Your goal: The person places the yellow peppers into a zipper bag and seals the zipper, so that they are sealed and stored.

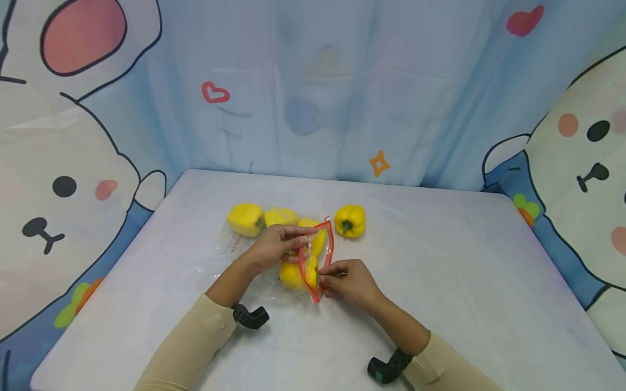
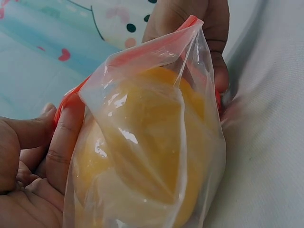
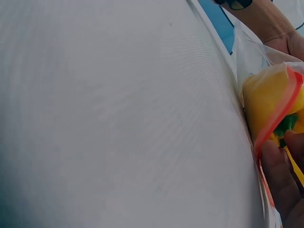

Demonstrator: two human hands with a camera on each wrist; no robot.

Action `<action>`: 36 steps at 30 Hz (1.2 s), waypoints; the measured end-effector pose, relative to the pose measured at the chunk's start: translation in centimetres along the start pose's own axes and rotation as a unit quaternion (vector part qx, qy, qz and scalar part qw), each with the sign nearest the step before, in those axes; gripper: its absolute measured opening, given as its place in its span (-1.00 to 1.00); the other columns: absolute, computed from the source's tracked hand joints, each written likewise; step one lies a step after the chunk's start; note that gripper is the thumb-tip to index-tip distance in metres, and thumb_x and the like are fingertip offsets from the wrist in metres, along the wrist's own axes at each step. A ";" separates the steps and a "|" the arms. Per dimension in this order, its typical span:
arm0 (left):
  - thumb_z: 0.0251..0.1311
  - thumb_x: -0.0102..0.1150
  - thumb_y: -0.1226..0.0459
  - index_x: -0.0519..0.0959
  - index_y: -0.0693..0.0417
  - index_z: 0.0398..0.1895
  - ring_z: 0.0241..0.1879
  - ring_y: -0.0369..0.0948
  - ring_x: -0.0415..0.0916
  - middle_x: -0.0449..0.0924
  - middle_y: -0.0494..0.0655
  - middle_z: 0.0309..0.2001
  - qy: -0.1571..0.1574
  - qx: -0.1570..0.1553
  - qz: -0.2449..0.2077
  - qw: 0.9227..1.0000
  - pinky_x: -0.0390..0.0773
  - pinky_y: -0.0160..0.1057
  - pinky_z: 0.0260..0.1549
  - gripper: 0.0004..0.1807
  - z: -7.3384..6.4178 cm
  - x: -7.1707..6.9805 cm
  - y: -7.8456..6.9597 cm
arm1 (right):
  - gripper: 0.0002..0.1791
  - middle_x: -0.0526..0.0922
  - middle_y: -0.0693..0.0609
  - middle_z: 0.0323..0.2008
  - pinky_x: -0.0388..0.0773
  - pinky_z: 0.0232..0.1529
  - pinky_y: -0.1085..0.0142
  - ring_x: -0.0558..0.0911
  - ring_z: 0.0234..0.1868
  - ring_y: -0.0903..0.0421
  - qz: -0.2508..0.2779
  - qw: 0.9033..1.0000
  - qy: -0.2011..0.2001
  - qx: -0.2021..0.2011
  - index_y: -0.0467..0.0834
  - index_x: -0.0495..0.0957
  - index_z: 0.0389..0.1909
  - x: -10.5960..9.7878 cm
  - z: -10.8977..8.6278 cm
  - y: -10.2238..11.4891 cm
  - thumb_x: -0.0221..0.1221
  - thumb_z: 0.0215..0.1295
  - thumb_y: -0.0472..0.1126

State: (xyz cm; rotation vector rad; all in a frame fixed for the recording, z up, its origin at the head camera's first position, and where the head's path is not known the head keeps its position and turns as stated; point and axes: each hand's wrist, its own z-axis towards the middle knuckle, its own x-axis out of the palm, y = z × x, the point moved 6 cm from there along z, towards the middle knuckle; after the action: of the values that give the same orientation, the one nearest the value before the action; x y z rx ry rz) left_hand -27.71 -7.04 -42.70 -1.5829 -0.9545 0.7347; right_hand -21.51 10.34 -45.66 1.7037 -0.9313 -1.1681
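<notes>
A clear zip bag [image 2: 156, 52] with a red-edged mouth holds several yellow bell peppers, seen blurred through the plastic. My left hand [image 1: 276, 247] pinches the far part of its red rim [image 2: 71, 97] between thumb and fingers, keeping the mouth spread. At the near side of that mouth, my right hand [image 1: 353, 282] pinches the green stem [image 3: 286, 124] of a yellow bell pepper [image 1: 292, 276] just inside the bag. The right wrist view catches only the fingertips [image 3: 278, 171] at its right edge. Another yellow bell pepper [image 1: 350, 221] lies outside, right of the bag.
Toward the back left, a yellow bell pepper [image 1: 246, 219] and a second one [image 1: 281, 216] lie at the bag's far end. Under everything is a white-covered table [image 1: 455, 271]. A blue cartoon curtain [image 1: 313, 98] hangs behind the table's far edge.
</notes>
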 end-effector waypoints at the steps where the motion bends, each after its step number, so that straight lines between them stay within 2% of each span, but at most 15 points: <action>1: 0.35 0.15 0.25 0.58 0.00 0.21 -0.31 -0.26 0.61 0.64 -0.12 -0.13 0.000 -0.001 -0.001 1.000 0.72 -0.34 -0.31 -0.63 0.0 0.0 0.0 | -0.76 0.74 -0.11 -0.35 0.73 -0.32 0.29 0.72 -0.43 0.12 -0.003 1.000 0.000 -0.001 -0.29 0.69 -0.12 0.0 0.0 0.0 0.32 0.26 -0.23; 15: 0.37 0.12 0.28 0.59 0.02 0.21 -0.32 -0.27 0.62 0.65 -0.13 -0.22 -0.007 -0.005 -0.007 1.000 0.71 -0.35 -0.33 -0.64 -0.2 -0.1 -0.3 | -0.79 0.72 -0.09 -0.40 0.74 -0.36 0.25 0.71 -0.45 0.11 0.001 1.000 0.008 -0.008 -0.29 0.70 -0.17 0.8 0.4 0.4 0.32 0.25 -0.25; 28: 0.36 0.14 0.26 0.59 0.00 0.20 -0.30 -0.26 0.58 0.64 -0.11 -0.26 -0.009 -0.004 -0.005 1.000 0.71 -0.36 -0.36 -0.64 0.0 -0.5 -0.3 | -0.82 0.73 -0.03 -0.37 0.72 -0.42 0.29 0.69 -0.48 0.15 -0.019 1.000 -0.003 -0.007 -0.23 0.72 -0.21 1.2 0.9 0.6 0.35 0.22 -0.23; 36: 0.37 0.12 0.28 0.59 0.01 0.21 -0.31 -0.27 0.57 0.64 -0.14 -0.24 -0.014 -0.008 -0.007 1.000 0.70 -0.37 -0.38 -0.64 0.0 -0.4 -0.3 | -0.80 0.74 -0.07 -0.37 0.73 -0.37 0.26 0.70 -0.44 0.12 -0.026 1.000 0.004 -0.002 -0.24 0.71 -0.16 0.2 0.9 0.9 0.31 0.26 -0.23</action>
State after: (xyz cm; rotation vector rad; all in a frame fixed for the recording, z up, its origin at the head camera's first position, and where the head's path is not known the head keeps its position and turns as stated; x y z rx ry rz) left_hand -27.93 -7.33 -42.42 -1.5810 -0.9934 0.7432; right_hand -22.40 9.64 -45.10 1.7369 -0.8837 -1.1947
